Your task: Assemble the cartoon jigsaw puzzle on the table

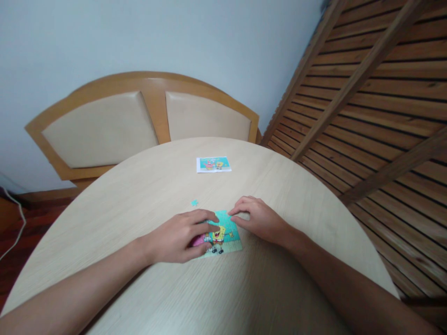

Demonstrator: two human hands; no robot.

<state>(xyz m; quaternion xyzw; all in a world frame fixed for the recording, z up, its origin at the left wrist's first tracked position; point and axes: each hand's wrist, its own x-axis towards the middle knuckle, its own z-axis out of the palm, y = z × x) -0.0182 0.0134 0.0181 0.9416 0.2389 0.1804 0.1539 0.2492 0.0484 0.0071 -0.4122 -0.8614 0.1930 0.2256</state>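
Observation:
A mostly assembled jigsaw puzzle (228, 235) lies flat on the round table, showing a yellow cartoon sponge figure on teal. My left hand (183, 235) rests over its left part with the fingers spread, covering much of a pink figure. At the upper right corner of the puzzle, my right hand (260, 218) has thumb and forefinger closed in a pinch on a small teal puzzle piece (229, 216), largely hidden by the fingertips. One loose teal puzzle piece (194, 203) sits on the table just beyond my left hand.
Farther back on the table (153, 186) lies a folded picture sheet (214, 164) with the same cartoon figures. A wooden bench with padded cream back panels (104, 130) stands behind the table against the wall. Slatted wood (366, 107) rises along the right side.

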